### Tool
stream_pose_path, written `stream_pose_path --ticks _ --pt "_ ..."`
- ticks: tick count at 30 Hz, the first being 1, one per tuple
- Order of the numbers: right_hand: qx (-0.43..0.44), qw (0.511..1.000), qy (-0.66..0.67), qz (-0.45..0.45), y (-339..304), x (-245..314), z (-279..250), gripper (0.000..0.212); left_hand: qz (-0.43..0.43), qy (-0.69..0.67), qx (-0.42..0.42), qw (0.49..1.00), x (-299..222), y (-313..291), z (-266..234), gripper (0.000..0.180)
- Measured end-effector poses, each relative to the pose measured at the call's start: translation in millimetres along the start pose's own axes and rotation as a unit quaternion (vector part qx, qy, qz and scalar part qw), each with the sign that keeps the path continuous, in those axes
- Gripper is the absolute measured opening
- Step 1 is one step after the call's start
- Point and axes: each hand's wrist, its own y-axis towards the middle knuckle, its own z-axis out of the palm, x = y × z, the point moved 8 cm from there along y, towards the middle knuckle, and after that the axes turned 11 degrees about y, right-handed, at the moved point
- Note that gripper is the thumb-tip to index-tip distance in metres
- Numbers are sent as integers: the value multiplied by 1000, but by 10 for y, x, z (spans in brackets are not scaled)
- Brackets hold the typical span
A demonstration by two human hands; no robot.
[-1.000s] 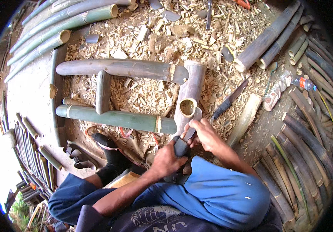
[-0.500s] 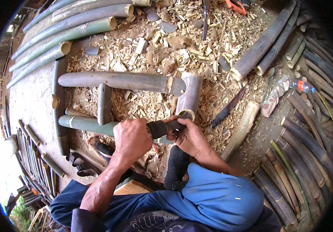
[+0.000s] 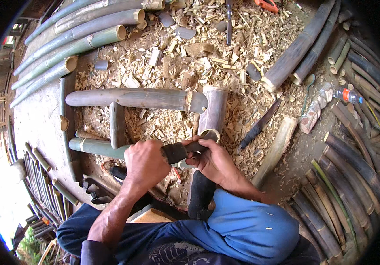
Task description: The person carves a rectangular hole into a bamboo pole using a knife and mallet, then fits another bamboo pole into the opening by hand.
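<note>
My left hand [image 3: 145,163] is closed in a fist around one end of a dark tool with a black wrapped section [image 3: 175,153]. My right hand [image 3: 216,161] pinches the tool's narrower brown-black end, thumb on top; my fingers hide its full shape. Just beyond that end is the open mouth of a short, thick bamboo piece [image 3: 213,108]. Under my left hand passes a green bamboo pole [image 3: 97,147], part of a bamboo frame with a far grey pole [image 3: 132,97], a short crosspiece [image 3: 118,126] and an upright side post [image 3: 68,132].
Pale bamboo shavings [image 3: 163,79] cover the ground. A knife with a dark wrapped handle [image 3: 260,126] lies right of the frame, beside a pale bamboo length [image 3: 276,150]. Bamboo poles lie at far left [image 3: 79,42] and right [image 3: 353,176]. A plastic bottle [image 3: 348,95] lies at right.
The whole view has shifted slightly. Both hands keep their hold on the dark tool, which has moved a little leftward with my left hand.
</note>
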Motion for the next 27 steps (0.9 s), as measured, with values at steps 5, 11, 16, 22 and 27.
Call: stream_pose_path --ticks 5,11,16,22,27 --pt "21 988 149 25 -98 -127 -56 21 172 84 -205 960 -215 -123 -162 20" --pt "-66 984 -154 52 106 -83 -144 15 -41 -222 23 974 350 -179 1041 53" --pt "27 996 81 -2 86 -33 -8 21 69 84 -31 994 -43 253 -101 22" --pt "18 967 253 -15 70 -92 -206 19 265 308 -190 894 -1029 -40 -316 8" --pt "-52 994 -98 -12 50 -153 -170 16 15 -158 -49 986 118 -147 544 36"
